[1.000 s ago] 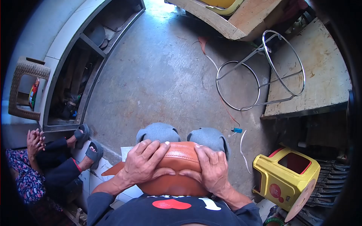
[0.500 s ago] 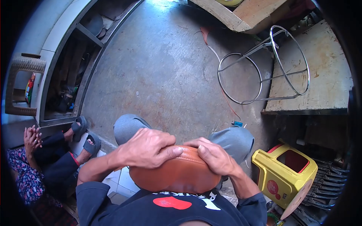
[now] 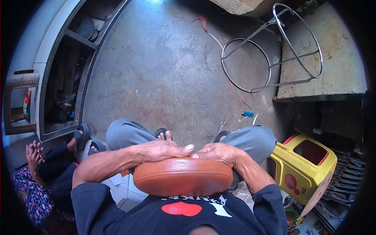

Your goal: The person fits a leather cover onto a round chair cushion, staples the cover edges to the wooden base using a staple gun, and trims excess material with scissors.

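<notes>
A round orange-brown stool seat (image 3: 182, 178), padded and stitched along its rim, is held on edge against my shirt. My left hand (image 3: 166, 150) grips its far upper edge from the left, with the fingers hidden behind it and the thumb showing. From the other side my right hand (image 3: 215, 152) clasps the same edge, its fingers partly hidden. The two thumbs nearly meet at the middle. My knees in grey trousers lie on either side of the seat.
A chrome stool frame (image 3: 270, 53) lies on its side by a worn wooden box (image 3: 325, 58). A blue lighter (image 3: 247, 114) is on the floor. At right is a yellow plastic stool (image 3: 303, 168) beside stacked metal frames (image 3: 344, 180). Another person's clasped hands (image 3: 34, 152) show at left.
The seat has tilted so its stitched rim faces up more. My hands have shifted closer together along its far edge, and my knees are wider apart. The camera view has moved slightly.
</notes>
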A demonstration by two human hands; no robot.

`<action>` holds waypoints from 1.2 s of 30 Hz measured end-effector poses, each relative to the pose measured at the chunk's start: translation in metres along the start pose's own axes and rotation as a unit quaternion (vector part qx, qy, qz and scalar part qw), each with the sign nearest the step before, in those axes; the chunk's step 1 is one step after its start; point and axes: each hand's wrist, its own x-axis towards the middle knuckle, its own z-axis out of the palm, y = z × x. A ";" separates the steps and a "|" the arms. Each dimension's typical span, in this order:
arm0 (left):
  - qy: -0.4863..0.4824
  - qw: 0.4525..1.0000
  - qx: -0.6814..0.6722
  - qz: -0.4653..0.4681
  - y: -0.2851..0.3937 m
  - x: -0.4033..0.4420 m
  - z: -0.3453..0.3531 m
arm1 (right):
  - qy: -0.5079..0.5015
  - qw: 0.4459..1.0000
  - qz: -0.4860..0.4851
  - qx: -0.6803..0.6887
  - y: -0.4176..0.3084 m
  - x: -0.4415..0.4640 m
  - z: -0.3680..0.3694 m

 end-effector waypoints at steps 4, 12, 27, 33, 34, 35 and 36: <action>0.063 0.992 -0.108 0.002 -0.014 0.014 0.008 | -0.004 1.000 -0.002 0.022 0.007 0.005 -0.006; 0.186 0.933 -0.306 0.021 -0.031 0.007 0.017 | 0.418 0.754 -0.330 -0.385 -0.019 -0.028 0.049; 0.278 0.805 -0.404 0.334 -0.074 -0.078 0.024 | 0.203 0.333 -0.496 -0.776 -0.079 0.019 0.160; 0.279 0.721 -0.511 0.374 -0.147 -0.051 0.070 | 0.177 0.235 -0.480 -0.827 0.049 0.082 0.157; 0.287 0.712 -0.521 0.372 -0.159 -0.048 0.077 | 0.200 0.241 -0.486 -0.816 0.059 0.092 0.149; 0.295 0.703 -0.529 0.372 -0.168 -0.046 0.083 | 0.225 0.244 -0.492 -0.805 0.064 0.096 0.145; 0.302 0.694 -0.534 0.376 -0.179 -0.044 0.090 | 0.294 0.265 -0.501 -0.769 0.051 0.092 0.141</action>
